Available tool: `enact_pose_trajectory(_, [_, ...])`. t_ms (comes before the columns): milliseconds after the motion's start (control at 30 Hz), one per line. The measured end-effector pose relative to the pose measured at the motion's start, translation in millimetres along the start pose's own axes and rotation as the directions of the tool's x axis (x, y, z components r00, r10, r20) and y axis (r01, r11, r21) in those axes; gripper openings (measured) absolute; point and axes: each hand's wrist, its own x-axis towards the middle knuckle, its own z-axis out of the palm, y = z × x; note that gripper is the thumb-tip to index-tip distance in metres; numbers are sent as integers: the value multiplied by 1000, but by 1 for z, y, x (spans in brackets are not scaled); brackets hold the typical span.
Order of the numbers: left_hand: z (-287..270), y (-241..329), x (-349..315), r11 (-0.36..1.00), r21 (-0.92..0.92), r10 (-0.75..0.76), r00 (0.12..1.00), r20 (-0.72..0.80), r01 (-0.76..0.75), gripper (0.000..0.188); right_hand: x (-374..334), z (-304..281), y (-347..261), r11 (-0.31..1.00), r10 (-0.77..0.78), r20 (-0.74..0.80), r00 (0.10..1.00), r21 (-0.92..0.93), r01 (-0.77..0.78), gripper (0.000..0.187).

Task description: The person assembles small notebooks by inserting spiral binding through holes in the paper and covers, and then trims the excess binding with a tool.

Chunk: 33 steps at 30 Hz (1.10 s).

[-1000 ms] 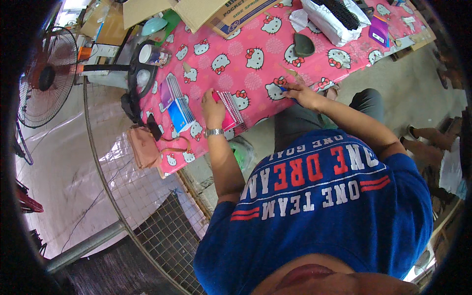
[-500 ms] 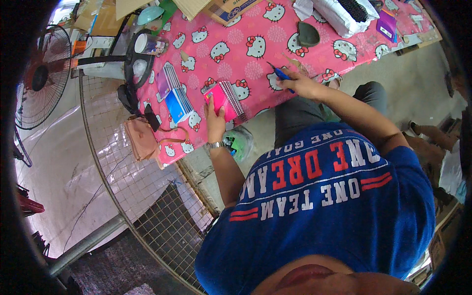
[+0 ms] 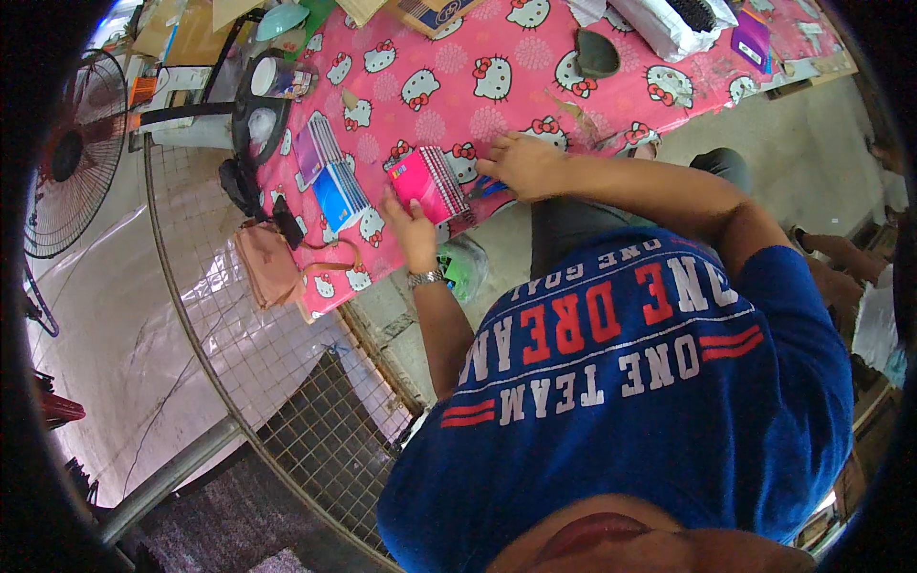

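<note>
A fanned stack of pink spiral notebooks [image 3: 429, 181] lies near the front edge of the table. My left hand [image 3: 412, 236], with a metal watch on its wrist, grips the stack's near left corner, its thumb and fingers apart around it. At the spiral side, my right hand [image 3: 528, 166] is closed on a blue-handled tool [image 3: 490, 186]. The tool's tip points at the notebooks; its exact kind is hard to make out. Left of the pink stack lie blue notebooks [image 3: 341, 196], with purple notebooks [image 3: 316, 153] just beyond them.
A pink patterned cloth [image 3: 411, 124] covers the table. A tan bag [image 3: 263, 260] sits at its left corner, and a plastic jar [image 3: 277, 78] stands farther back. A grey-green dish [image 3: 598, 55] and a white package [image 3: 669, 33] lie toward the back right. A fan [image 3: 72, 153] stands left.
My right hand has moved left with the blue-handled tool, from the bare cloth to the spiral side of the pink notebooks. My left hand has slid slightly back toward their near corner.
</note>
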Motion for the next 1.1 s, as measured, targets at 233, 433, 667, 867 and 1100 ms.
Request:
enact_pose_trajectory(233, [9, 25, -63, 997, -55, 36, 983, -179, -46, 28, 27, 10, 5, 966, -178, -99, 979, -205, 155, 34])
enact_pose_trajectory(433, [21, 33, -76, 992, -123, -25, 998, -51, 18, 26, 40, 15, 1, 942, -245, -117, 962, -262, 208, 28])
enact_pose_trajectory(667, [20, 39, -73, 995, -85, -52, 999, -11, 50, 21, 46, 16, -4, 927, -265, -93, 960, -298, 227, 21])
enact_pose_trajectory(867, [24, 29, -72, 991, -132, 13, 999, -48, -19, 18, 49, 5, -13, 958, -124, 126, 984, -244, 152, 22])
enact_pose_trajectory(1100, [13, 39, -74, 554, -682, -372, 874, 312, 479, 13, 37, 20, 12, 965, -158, -44, 987, -220, 144, 23])
